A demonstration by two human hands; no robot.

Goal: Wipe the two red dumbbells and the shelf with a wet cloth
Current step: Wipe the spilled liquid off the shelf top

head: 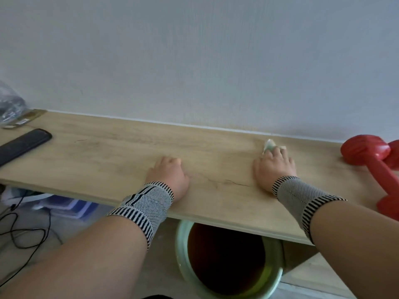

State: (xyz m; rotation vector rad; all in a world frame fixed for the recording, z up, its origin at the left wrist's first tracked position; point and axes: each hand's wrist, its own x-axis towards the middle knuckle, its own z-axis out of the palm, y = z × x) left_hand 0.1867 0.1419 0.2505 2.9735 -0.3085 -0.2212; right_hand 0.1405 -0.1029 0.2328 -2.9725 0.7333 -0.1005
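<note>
Your forearms fill the near edge of the view, both in striped wrist bands, with a green bucket [228,262] below them under the board. Going from the left: a dark remote-like object [23,145] lies on the far left end of the shelf [108,152], beside a clear plastic bag [10,102] at the wall.

Your left hand [168,175] rests on the shelf near its middle, fingers loosely curled and holding nothing; it seems only to brace you. Your right hand [274,167] is further right, fingers bent over the wet cloth [269,145], which it presses against the board close to the wall (only a pale edge of it peeks out past the fingertips).

Beyond that, well apart from the cloth, 2 red dumbbells [367,152] sit at the right end, 1 crossing the board from back to front, the other mostly cut off by the frame edge.

My reading is that you are on the shelf-wiping step, about midway along the board. The next move calls for dragging the cloth sideways with steady downward pressure. Toward the right you will meet the dumbbells, so they would need lifting or shifting to clean beneath them. Whether they are already wiped I cannot tell.
</note>
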